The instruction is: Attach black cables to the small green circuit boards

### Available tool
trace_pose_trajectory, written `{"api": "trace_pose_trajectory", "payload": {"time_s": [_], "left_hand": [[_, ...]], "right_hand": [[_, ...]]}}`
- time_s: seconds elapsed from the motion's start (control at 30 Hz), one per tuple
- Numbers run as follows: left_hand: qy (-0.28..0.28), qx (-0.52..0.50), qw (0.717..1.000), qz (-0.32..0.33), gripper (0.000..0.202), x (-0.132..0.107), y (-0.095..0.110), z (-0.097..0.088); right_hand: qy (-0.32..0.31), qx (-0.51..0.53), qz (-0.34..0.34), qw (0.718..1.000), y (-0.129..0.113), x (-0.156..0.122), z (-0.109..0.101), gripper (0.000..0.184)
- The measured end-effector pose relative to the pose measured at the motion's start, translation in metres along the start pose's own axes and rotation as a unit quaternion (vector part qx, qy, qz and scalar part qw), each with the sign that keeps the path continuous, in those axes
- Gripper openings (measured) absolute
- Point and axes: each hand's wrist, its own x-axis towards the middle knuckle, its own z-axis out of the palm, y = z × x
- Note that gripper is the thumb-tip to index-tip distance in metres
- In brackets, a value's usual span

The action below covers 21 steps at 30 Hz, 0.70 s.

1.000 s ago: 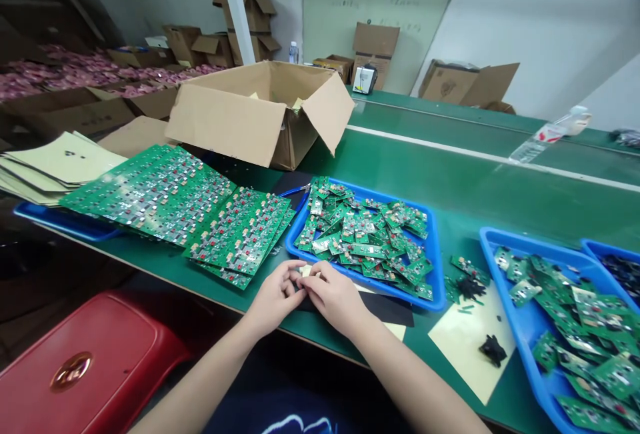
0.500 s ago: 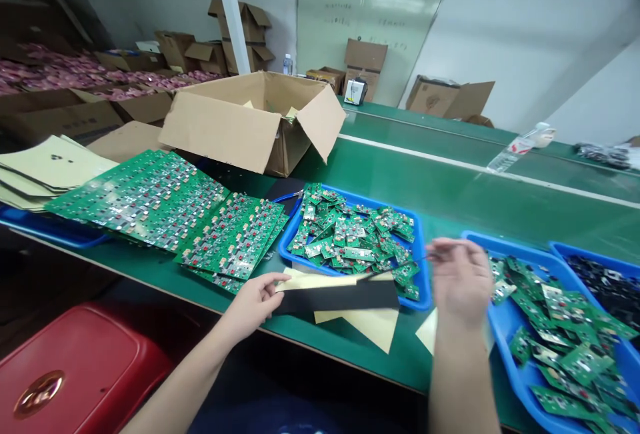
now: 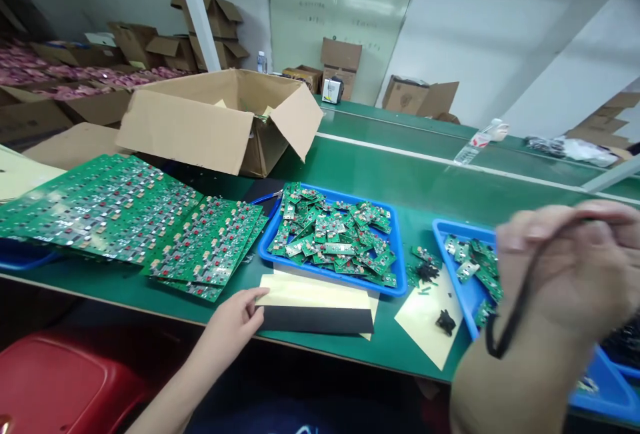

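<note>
My half-curled left hand point(image 3: 237, 322) holds 1 black sheet point(image 3: 320, 320) by its left end; right hand point(image 3: 570, 274), raised, blurred, is closed round 1 black strip point(image 3: 523, 307).

The blurred right hand point(image 3: 565, 274) partly hides the blue tray point(image 3: 460, 293) behind it. The red stool point(image 3: 65, 381) is cropped at left.

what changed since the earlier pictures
The right hand has parted from the left hand and swung up to the right, drawing away a thin black strip. The left hand stays near the left end of the black sheet; the blue tray beyond it hasn't moved.
</note>
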Motion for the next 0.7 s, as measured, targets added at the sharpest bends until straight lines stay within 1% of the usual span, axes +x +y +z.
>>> {"api": "trace_pose_trajectory", "payload": {"time_s": [0.03, 0.1, 0.13, 0.2, 0.27, 0.3, 0.33, 0.4, 0.47, 0.53, 0.57, 0.63, 0.7], "left_hand": [[0.022, 0.027, 0.999, 0.022, 0.031, 0.003, 0.003, 0.005], [0.055, 0.057, 0.996, 0.039, 0.031, 0.010, 0.007, 0.013], [0.070, 0.067, 0.994, 0.042, 0.032, 0.012, 0.009, 0.017], [0.102, 0.096, 0.989, 0.051, 0.034, 0.016, 0.013, 0.019], [0.122, 0.124, 0.982, 0.072, 0.035, 0.019, 0.020, 0.017], [0.123, 0.136, 0.979, 0.091, 0.034, 0.022, 0.025, 0.015], [0.116, 0.146, 0.976, 0.115, 0.033, 0.027, 0.032, 0.014], [0.080, 0.157, 0.968, 0.178, 0.028, 0.040, 0.050, 0.014], [0.036, 0.168, 0.958, 0.232, 0.024, 0.058, 0.071, 0.020], [-0.013, 0.179, 0.946, 0.271, 0.020, 0.076, 0.091, 0.030], [-0.033, 0.187, 0.941, 0.280, 0.019, 0.083, 0.099, 0.035], [-0.057, 0.202, 0.938, 0.276, 0.014, 0.095, 0.111, 0.044], [-0.073, 0.212, 0.939, 0.261, 0.018, 0.103, 0.116, 0.047]], "right_hand": [[-0.007, 0.037, -0.029, 0.999, 0.002, 0.002, 0.013, 0.006], [-0.044, 0.077, -0.046, 0.995, 0.005, 0.004, 0.035, 0.008], [-0.063, 0.090, -0.045, 0.993, 0.005, 0.004, 0.044, 0.009], [-0.086, 0.116, -0.041, 0.989, 0.006, 0.002, 0.054, 0.008], [-0.093, 0.133, -0.037, 0.986, 0.007, 0.001, 0.057, 0.008], [-0.094, 0.135, -0.032, 0.986, 0.007, 0.001, 0.057, 0.008], [-0.094, 0.133, -0.027, 0.986, 0.008, 0.001, 0.057, 0.007], [-0.101, 0.127, -0.012, 0.987, 0.010, 0.002, 0.056, 0.004], [-0.122, 0.129, 0.003, 0.984, 0.014, 0.003, 0.056, 0.003], [-0.155, 0.146, 0.008, 0.977, 0.020, 0.004, 0.057, 0.004], [-0.172, 0.157, 0.009, 0.972, 0.022, 0.004, 0.058, 0.003], [-0.204, 0.172, 0.018, 0.964, 0.025, 0.004, 0.059, 0.003], [-0.223, 0.167, 0.038, 0.960, 0.027, 0.004, 0.058, 0.004]]}}
